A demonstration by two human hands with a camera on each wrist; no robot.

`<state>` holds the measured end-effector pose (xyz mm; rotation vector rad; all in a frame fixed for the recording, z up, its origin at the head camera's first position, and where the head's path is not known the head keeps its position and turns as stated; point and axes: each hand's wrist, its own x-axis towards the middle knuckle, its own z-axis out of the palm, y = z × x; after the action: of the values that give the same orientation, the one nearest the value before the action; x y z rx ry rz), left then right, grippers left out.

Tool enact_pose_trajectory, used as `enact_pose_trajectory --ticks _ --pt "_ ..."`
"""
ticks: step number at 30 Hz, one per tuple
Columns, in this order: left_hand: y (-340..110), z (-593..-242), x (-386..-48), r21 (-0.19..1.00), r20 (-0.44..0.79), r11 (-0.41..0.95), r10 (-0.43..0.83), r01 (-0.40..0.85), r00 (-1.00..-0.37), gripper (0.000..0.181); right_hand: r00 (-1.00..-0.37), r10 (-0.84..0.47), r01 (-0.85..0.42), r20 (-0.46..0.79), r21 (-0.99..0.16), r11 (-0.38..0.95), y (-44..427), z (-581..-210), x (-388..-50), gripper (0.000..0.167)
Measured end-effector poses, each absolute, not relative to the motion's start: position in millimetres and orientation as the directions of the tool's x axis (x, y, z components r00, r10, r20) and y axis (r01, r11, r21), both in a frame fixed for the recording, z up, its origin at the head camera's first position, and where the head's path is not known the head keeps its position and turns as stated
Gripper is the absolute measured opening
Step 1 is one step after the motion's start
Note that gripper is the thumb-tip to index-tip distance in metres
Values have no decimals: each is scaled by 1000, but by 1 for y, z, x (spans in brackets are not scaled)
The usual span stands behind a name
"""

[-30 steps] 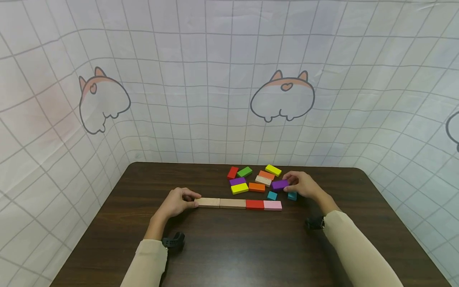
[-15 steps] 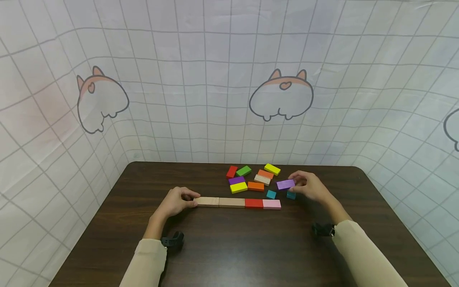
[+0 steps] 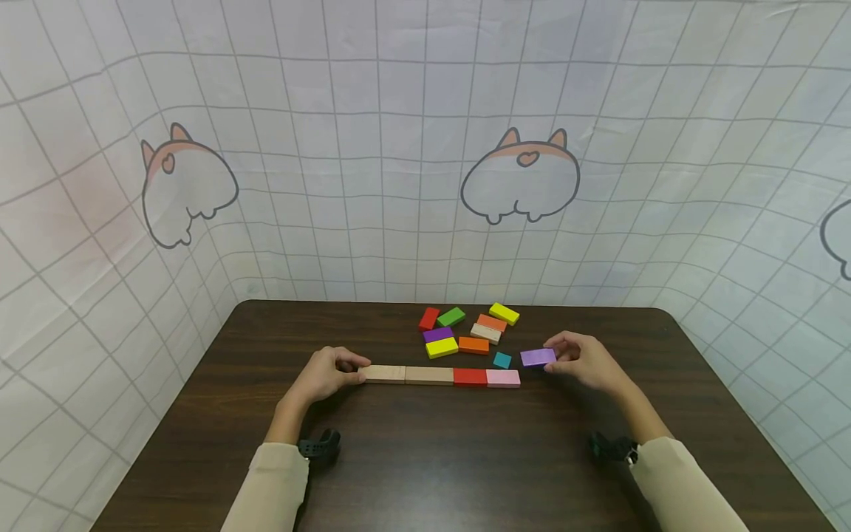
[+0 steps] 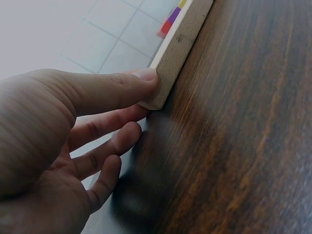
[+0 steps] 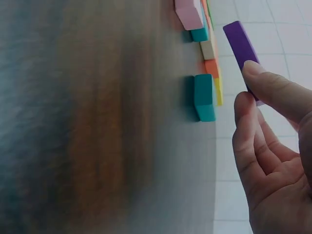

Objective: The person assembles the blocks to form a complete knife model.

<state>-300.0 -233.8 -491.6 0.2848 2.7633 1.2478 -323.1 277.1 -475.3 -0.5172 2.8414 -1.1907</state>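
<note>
A straight row lies on the dark table, made of a plain wooden block point(image 3: 385, 374), a second plain wooden block point(image 3: 428, 376), a red block point(image 3: 470, 377) and a pink block point(image 3: 503, 378). At the row's left end, my left hand point(image 3: 324, 377) pinches the first wooden block between thumb and fingers; its other fingers are bent beside the tabletop in the left wrist view. My right hand point(image 3: 588, 362) holds a purple block point(image 5: 241, 44) by one end, raised above the table to the right of the pink block. A teal block point(image 5: 204, 97) stands below it, hidden in the head view.
Behind the row lie loose blocks, among them another teal block point(image 3: 501, 360), an orange block point(image 3: 474, 346), a yellow block point(image 3: 442, 348), a green block point(image 3: 451, 317) and a second purple block point(image 3: 439, 335). A white gridded curtain point(image 3: 372, 222) surrounds the table point(image 3: 412, 473).
My right hand has lifted the purple block away from the loose pile and carried it rightward and nearer to me. The left hand and the row have stayed in place.
</note>
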Motion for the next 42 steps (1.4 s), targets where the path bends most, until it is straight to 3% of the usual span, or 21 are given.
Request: enact_pose_trajectory --ticks 14,42 --pt "-235 -491 -300 740 -14 661 203 126 -979 24 -943 -332 -253 11 -673 696 284 -485 -307 31" --pt "-235 -493 -302 740 -18 662 197 120 -980 23 -955 -294 -188 -28 -712 677 273 -493 -304 30"
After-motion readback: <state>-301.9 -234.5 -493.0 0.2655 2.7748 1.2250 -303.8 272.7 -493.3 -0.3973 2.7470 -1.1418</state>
